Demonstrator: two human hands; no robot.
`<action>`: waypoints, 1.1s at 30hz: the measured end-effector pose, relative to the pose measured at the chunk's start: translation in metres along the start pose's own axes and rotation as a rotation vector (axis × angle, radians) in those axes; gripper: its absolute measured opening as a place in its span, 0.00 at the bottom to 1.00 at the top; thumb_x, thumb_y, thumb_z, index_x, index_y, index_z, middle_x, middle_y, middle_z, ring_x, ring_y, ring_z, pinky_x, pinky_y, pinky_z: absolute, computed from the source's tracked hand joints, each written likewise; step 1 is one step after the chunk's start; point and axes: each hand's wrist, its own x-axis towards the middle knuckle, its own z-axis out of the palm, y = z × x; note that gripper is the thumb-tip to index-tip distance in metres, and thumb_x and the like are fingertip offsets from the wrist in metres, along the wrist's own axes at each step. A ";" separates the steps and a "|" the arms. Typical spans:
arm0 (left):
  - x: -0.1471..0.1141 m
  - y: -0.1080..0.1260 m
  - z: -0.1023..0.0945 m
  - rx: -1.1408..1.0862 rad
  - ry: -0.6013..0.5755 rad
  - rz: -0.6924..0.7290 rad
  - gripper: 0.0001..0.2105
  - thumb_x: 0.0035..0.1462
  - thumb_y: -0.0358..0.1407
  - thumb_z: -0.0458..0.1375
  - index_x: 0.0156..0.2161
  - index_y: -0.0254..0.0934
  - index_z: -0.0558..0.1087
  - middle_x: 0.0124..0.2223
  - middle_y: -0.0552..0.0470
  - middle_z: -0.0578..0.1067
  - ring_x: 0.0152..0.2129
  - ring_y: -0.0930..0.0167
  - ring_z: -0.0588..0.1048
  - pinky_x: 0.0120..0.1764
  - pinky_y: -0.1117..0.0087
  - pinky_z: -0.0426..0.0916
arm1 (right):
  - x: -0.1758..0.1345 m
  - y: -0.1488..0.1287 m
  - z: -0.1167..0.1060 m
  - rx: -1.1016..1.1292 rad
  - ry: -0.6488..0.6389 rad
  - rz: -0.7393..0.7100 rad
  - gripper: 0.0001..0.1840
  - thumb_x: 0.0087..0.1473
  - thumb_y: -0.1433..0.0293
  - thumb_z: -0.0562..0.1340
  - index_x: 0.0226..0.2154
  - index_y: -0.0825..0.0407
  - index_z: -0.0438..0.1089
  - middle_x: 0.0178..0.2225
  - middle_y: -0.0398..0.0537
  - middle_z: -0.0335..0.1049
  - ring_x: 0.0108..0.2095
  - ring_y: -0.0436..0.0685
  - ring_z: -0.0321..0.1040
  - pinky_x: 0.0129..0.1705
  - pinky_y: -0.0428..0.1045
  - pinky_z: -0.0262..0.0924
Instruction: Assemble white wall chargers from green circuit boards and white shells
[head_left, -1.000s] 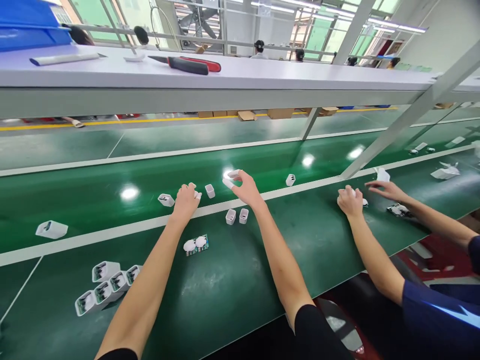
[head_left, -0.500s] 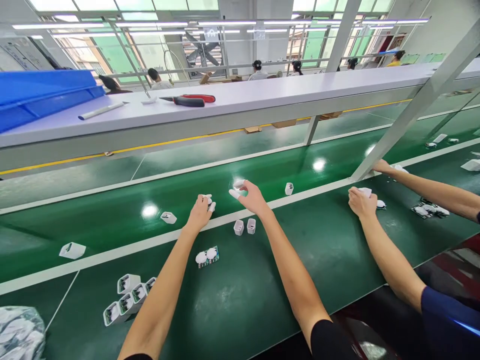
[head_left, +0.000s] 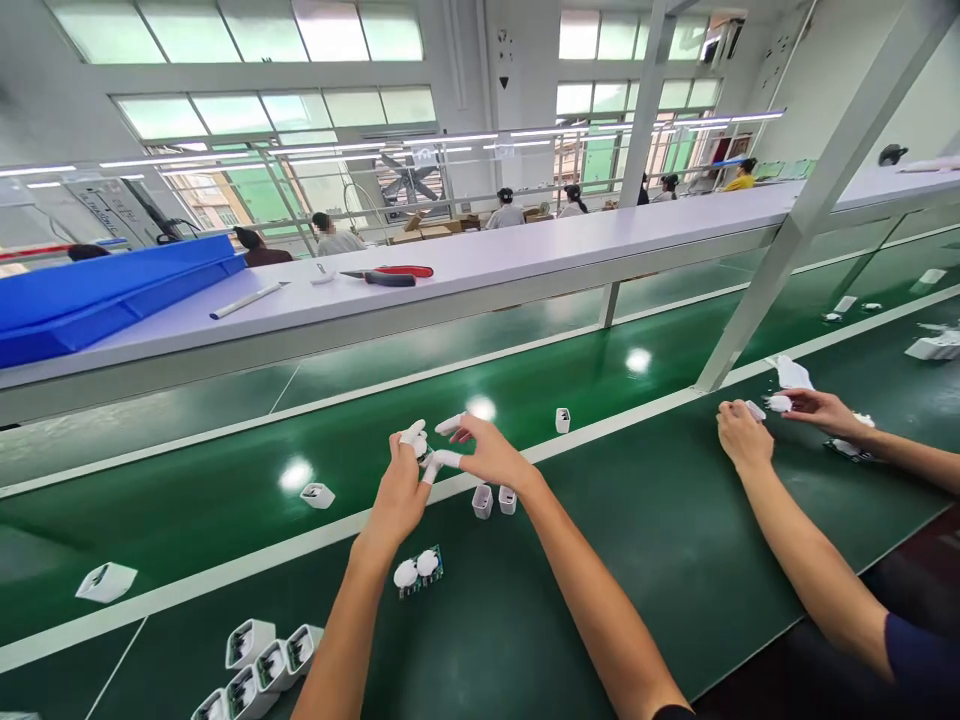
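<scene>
My left hand [head_left: 397, 490] is closed around a small circuit board [head_left: 421, 450] that carries white round parts, held above the edge of the green conveyor. Close on its right, my right hand [head_left: 487, 452] has thumb and fingers spread, with nothing seen between them. White covers sit on the fingertips of both hands. Below them on the dark green worktop lies a circuit board pair [head_left: 418, 573] with two white discs. Just under my right hand stand two white housings, the left housing [head_left: 482, 501] and the right housing [head_left: 508, 499].
Several white housings filled with boards [head_left: 259, 668] stand at lower left. On the conveyor [head_left: 195, 520] lie more housings, one housing [head_left: 562, 420] at right. A co-worker's hands [head_left: 746, 438] handle white parts at right. Pliers [head_left: 390, 274] and a blue bin [head_left: 127, 295] rest on the shelf.
My view has tilted upward. My right hand has come closer to my left, where the board now shows more. The co-worker's far hand has come from behind the post toward their other hand.
</scene>
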 end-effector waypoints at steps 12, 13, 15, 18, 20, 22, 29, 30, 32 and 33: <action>-0.037 0.063 -0.048 0.158 0.089 0.135 0.35 0.68 0.30 0.51 0.77 0.35 0.48 0.57 0.33 0.80 0.50 0.53 0.86 0.49 0.53 0.83 | -0.030 -0.076 0.003 0.088 -0.169 -0.237 0.29 0.59 0.68 0.76 0.62 0.38 0.77 0.55 0.46 0.73 0.48 0.55 0.75 0.58 0.55 0.74; -0.040 0.062 -0.048 0.159 0.113 0.136 0.36 0.67 0.31 0.52 0.77 0.35 0.48 0.58 0.32 0.80 0.49 0.53 0.86 0.49 0.52 0.83 | -0.031 -0.079 0.003 0.089 -0.175 -0.233 0.29 0.59 0.68 0.76 0.61 0.38 0.78 0.55 0.46 0.73 0.48 0.55 0.75 0.58 0.55 0.75; -0.044 0.060 -0.048 0.116 0.142 0.111 0.37 0.66 0.33 0.54 0.77 0.37 0.49 0.61 0.31 0.78 0.51 0.52 0.85 0.51 0.50 0.82 | -0.034 -0.084 0.004 0.082 -0.160 -0.232 0.29 0.56 0.68 0.77 0.59 0.39 0.78 0.55 0.46 0.74 0.48 0.55 0.76 0.58 0.55 0.75; -0.046 0.061 -0.045 -0.033 0.207 -0.036 0.39 0.65 0.39 0.59 0.77 0.38 0.51 0.61 0.33 0.78 0.55 0.52 0.83 0.54 0.46 0.81 | -0.035 -0.089 0.006 0.057 -0.071 -0.268 0.29 0.52 0.71 0.78 0.56 0.42 0.79 0.50 0.45 0.76 0.47 0.56 0.77 0.56 0.55 0.75; -0.044 0.064 -0.048 -0.175 0.275 -0.149 0.44 0.63 0.43 0.63 0.78 0.40 0.49 0.59 0.36 0.80 0.52 0.54 0.83 0.53 0.47 0.80 | -0.035 -0.091 0.007 0.084 0.000 -0.296 0.27 0.50 0.70 0.79 0.53 0.43 0.79 0.47 0.44 0.77 0.47 0.57 0.77 0.55 0.54 0.75; -0.038 0.068 -0.054 -0.314 0.302 -0.223 0.45 0.59 0.46 0.69 0.76 0.43 0.54 0.58 0.39 0.81 0.49 0.56 0.84 0.51 0.50 0.81 | -0.034 -0.091 0.008 0.168 0.054 -0.303 0.25 0.50 0.67 0.81 0.50 0.44 0.79 0.47 0.44 0.78 0.47 0.57 0.78 0.54 0.53 0.75; -0.033 0.069 -0.067 -0.612 0.112 -0.355 0.29 0.66 0.60 0.63 0.63 0.42 0.76 0.62 0.40 0.81 0.60 0.54 0.81 0.57 0.57 0.79 | -0.036 -0.090 0.008 0.231 0.133 -0.359 0.25 0.50 0.65 0.82 0.49 0.44 0.77 0.51 0.47 0.80 0.52 0.60 0.79 0.57 0.55 0.74; -0.035 0.067 -0.063 -0.652 0.105 -0.373 0.30 0.68 0.61 0.60 0.62 0.42 0.77 0.63 0.41 0.81 0.62 0.53 0.79 0.59 0.56 0.78 | -0.037 -0.090 0.009 0.192 0.119 -0.364 0.25 0.50 0.65 0.82 0.49 0.44 0.78 0.51 0.48 0.79 0.53 0.61 0.79 0.58 0.56 0.73; -0.038 0.063 -0.051 -0.731 0.137 -0.419 0.31 0.68 0.65 0.58 0.61 0.42 0.78 0.64 0.41 0.80 0.64 0.53 0.77 0.59 0.57 0.77 | -0.039 -0.092 0.012 0.119 0.095 -0.360 0.25 0.50 0.67 0.81 0.50 0.43 0.78 0.53 0.49 0.80 0.55 0.63 0.78 0.60 0.58 0.73; -0.039 0.061 -0.046 -0.778 0.154 -0.437 0.32 0.68 0.65 0.58 0.61 0.42 0.78 0.63 0.41 0.80 0.62 0.53 0.78 0.57 0.58 0.78 | -0.040 -0.094 0.013 0.095 0.088 -0.354 0.25 0.51 0.68 0.80 0.51 0.42 0.78 0.54 0.48 0.80 0.56 0.64 0.78 0.60 0.59 0.73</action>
